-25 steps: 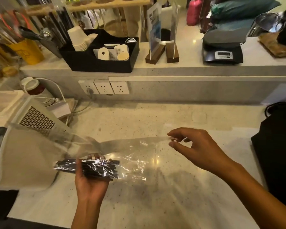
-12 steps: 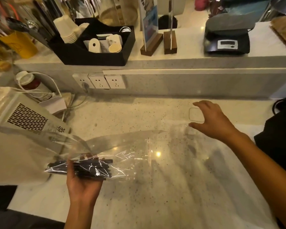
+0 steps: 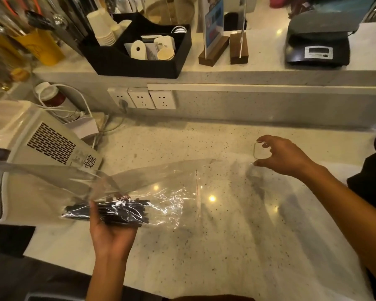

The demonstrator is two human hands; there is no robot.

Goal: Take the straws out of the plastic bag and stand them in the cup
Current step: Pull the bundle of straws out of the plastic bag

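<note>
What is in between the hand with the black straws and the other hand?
In the head view, only the clear plastic bag stretches over the bare counter between the left hand holding the straws and the right hand.

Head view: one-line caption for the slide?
Left hand cradles black straws inside a clear plastic bag while right hand closes on a clear cup on the counter.

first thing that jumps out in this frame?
The bundle of black straws, still inside the clear plastic bag, gripped from below by the left hand at lower left. Right of centre, the right hand closes around a small clear cup on the speckled counter.
</note>
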